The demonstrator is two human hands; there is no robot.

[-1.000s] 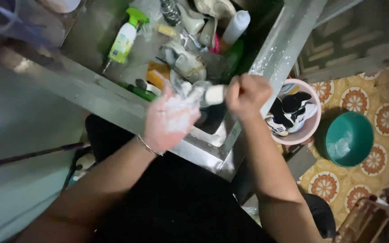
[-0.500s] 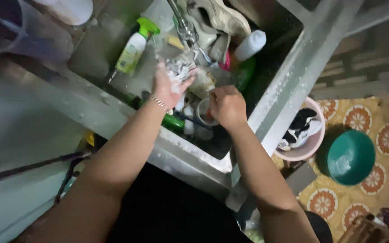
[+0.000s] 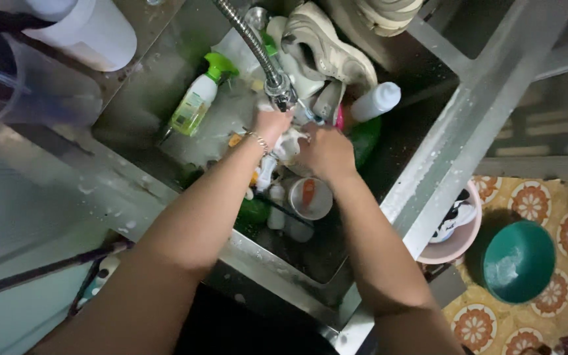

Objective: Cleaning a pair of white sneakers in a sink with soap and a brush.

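Sink [image 3: 428,164], steel and crowded, hides much under clutter: one spray bottle [image 3: 195,105], one white bottle [image 3: 376,102], one shoe [image 3: 327,49]. Both hands, left [image 3: 271,125] and right [image 3: 327,152], close together on a sudsy white item [image 3: 290,143] under the faucet [image 3: 277,82]; what it is stays unclear.

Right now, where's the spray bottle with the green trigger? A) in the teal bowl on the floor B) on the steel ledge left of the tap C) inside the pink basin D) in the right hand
B: the spray bottle lies on the steel ledge, left of the tap, with both hands under the tap.
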